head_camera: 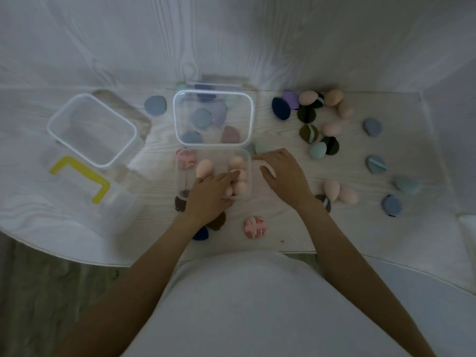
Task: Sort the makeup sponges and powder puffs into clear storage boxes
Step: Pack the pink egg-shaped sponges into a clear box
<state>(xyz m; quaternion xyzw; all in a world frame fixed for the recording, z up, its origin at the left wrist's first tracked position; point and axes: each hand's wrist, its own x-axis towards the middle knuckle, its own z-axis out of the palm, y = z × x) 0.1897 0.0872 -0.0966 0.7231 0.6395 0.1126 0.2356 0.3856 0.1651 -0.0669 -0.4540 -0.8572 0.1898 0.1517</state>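
A small clear box point(247, 161) in front of me holds several peach egg sponges point(204, 167). My left hand point(210, 194) reaches into it, fingers touching the sponges at its right side. My right hand point(282, 173) rests on the table just right of that box, fingers relaxed, holding nothing that I can see. Behind it stands a larger clear box point(177, 119) with several blue, purple and mauve puffs point(202, 118) inside. More peach sponges point(332, 189) and puffs point(376, 163) lie loose at the right.
An empty clear box point(64, 140) stands at the left, with a clear lid with a yellow seal point(77, 173) in front of it. Pink patterned puffs point(255, 226), a brown one point(180, 202) and a navy one point(201, 234) lie near my wrists. The table edge runs close to my body.
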